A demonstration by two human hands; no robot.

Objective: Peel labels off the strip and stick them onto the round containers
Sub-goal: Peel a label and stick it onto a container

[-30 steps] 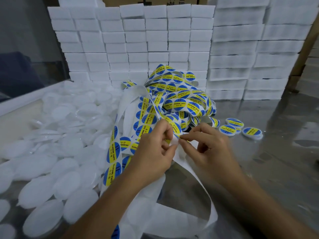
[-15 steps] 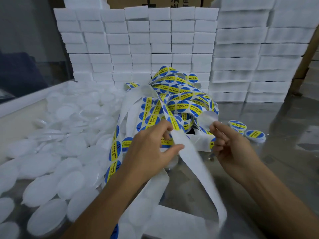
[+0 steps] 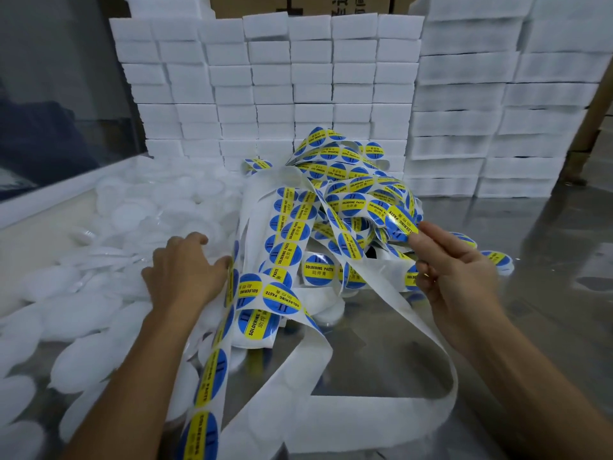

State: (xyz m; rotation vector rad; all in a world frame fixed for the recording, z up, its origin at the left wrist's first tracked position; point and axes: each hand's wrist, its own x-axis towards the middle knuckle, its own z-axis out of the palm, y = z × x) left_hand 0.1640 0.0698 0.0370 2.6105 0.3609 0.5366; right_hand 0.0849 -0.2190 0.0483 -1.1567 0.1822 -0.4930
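A peeled blue/yellow round label [image 3: 399, 224] marked "SOLDERING PASTE" is pinched between thumb & fingertips of the right hand [image 3: 456, 277], raised above the tangled label strip [image 3: 288, 234] at centre of the metal table [image 3: 547, 293]. The left hand [image 3: 185, 270] is laid, fingers spread & fairly straight, on the heap of white round containers [image 3: 99, 293] at table left, just beside the strip's edge; whether one container is gripped under the palm cannot be told. The hands are held well apart, w/ the strip pile between them. The strip is seen as a loose heap of loops: many labels still on the backing, while bare white backing [image 3: 381, 419] w/ empty round outlines is looped across the near table in front of the right forearm. The white containers are piled flat & overlapping, closed, w/ plain white tops; contents are not visible. A few labelled containers [image 3: 497, 260] w/ blue/yellow tops are partly hidden behind the right hand, at table right. Another white container is partly covered by strip near centre, under the loops. Stacks of white boxes [image 3: 298, 78] are ranged along the back of the table, w/ taller stacks to the right, & a brown carton [image 3: 298, 5] is seen behind them at top.
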